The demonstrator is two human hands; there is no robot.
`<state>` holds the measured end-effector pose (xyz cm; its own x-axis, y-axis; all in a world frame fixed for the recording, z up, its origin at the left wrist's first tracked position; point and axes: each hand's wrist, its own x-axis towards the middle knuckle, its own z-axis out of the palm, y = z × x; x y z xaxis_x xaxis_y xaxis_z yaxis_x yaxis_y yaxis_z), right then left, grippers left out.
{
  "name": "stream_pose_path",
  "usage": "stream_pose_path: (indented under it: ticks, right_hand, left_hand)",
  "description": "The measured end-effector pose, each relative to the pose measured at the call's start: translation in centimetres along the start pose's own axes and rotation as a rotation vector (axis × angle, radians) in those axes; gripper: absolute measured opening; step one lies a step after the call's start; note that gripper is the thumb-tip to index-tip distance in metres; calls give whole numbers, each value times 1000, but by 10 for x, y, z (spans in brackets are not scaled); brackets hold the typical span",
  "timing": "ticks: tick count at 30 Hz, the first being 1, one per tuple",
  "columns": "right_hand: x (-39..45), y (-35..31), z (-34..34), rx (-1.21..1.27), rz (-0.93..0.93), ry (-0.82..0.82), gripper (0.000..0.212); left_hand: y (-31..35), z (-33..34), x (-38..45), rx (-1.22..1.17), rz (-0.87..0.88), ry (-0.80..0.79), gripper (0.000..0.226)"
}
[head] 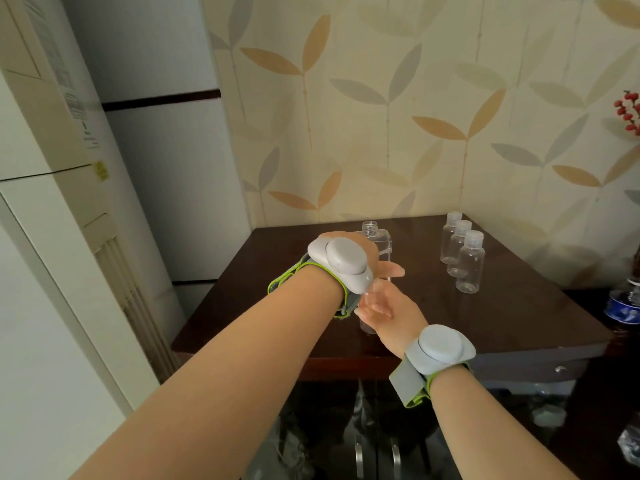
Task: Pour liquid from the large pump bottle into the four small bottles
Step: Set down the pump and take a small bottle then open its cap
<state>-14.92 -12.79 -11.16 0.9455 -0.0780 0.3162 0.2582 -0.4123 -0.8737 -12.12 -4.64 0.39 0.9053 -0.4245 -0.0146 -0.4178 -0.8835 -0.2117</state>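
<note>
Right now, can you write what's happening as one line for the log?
left hand: on big bottle, grip hidden | right hand: holds small bottle | three small bottles: capped, in a row on table

table (519,317): three small bottles (462,254) right; large bottle (375,237) behind hands (377,289); fourth bottle (367,325) possibly beneath

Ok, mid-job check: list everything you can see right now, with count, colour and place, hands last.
large bottle: one, clear, open neck with no pump, back of table behind left hand
capped small bottles: three, clear, row at table's right rear
fourth small bottle: one, clear, mostly hidden at the hands
table: one, dark brown, in the corner
air conditioner: one, white, standing at left
red berries: one sprig, right edge
left hand: wrist tracker, raised over the table
right hand: wrist tracker, at the fourth small bottle
</note>
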Motion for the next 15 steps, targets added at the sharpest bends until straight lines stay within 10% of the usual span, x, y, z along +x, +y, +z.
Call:
stream_pose_path:
  ticks: [6, 15]
  right_hand:
    - [2, 1, 0, -18, 19, -11, 30]
    - [-1, -1, -1, 35, 6, -11, 30]
  left_hand:
    - [-22, -3, -15, -391, 322, 86, 63]
    - [-15, -12, -13, -244, 309, 45, 35]
